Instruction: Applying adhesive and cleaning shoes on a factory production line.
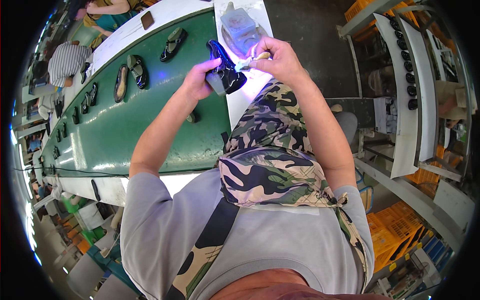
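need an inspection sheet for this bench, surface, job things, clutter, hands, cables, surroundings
surface: green tabletop, glossy, with white borders
job's things: black shoe, lifted; small pale tool at it, bluish glow, contact unclear
clutter: other shoes spread along the green; bluish boxy object beyond the hands
left hand: grips the shoe
right hand: pinches the tool
cables: thin dark cable near the tabletop's lower-left edge
surroundings: orange crates at right; person in striped shirt at left

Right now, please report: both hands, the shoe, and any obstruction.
Left hand grips glossy black shoe. Right hand pinches small pale item beside it. Nothing visible blocking; other shoes apart on green surface.
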The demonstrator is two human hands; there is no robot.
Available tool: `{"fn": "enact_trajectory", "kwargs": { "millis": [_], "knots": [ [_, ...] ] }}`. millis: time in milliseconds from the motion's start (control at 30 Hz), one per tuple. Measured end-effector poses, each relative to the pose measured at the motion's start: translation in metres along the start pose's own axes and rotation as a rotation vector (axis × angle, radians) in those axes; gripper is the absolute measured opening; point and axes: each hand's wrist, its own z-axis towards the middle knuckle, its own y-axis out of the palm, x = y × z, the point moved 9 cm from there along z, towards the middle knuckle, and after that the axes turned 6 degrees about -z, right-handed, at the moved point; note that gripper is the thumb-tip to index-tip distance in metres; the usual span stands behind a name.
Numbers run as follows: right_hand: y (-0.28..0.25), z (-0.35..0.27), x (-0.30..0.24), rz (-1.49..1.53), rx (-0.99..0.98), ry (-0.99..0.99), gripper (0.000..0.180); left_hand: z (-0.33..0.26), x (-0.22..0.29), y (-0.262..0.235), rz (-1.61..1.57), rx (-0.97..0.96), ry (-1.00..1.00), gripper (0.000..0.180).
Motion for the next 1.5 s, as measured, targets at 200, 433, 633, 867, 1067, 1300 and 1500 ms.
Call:
{"fn": "enact_trajectory", "kwargs": {
  "millis": [200,433,633,867,1067,1300,1500],
  "knots": [
    [-0.007,-0.007,0.007,0.02,0.023,-0.101,0.018,0.004,-0.014,0.006,-0.148,-0.052,0.022,0.035],
    [-0.021,-0.015,0.008,0.044,0.099,-0.195,0.017,0.007,-0.028,0.02,-0.276,-0.031,0.16,0.042],
    [-0.042,-0.023,0.005,0.075,0.173,-0.249,0.018,0.021,-0.045,0.028,-0.397,-0.012,0.14,0.053],
    [-0.093,-0.034,0.026,0.207,0.35,-0.258,0.019,0.053,-0.049,0.061,-0.405,-0.005,0.103,0.062],
    [-0.179,-0.098,0.088,0.322,0.715,-0.046,0.02,0.075,-0.055,0.167,-0.244,-0.239,-0.014,0.074],
    [-0.238,-0.223,0.195,0.489,1.136,0.099,0.02,0.159,-0.088,0.316,0.264,-0.258,-0.055,0.039],
    [-0.252,-0.268,0.272,0.455,1.202,0.326,0.022,0.231,-0.133,0.548,0.989,-0.539,0.206,0.044]
  ]
}}
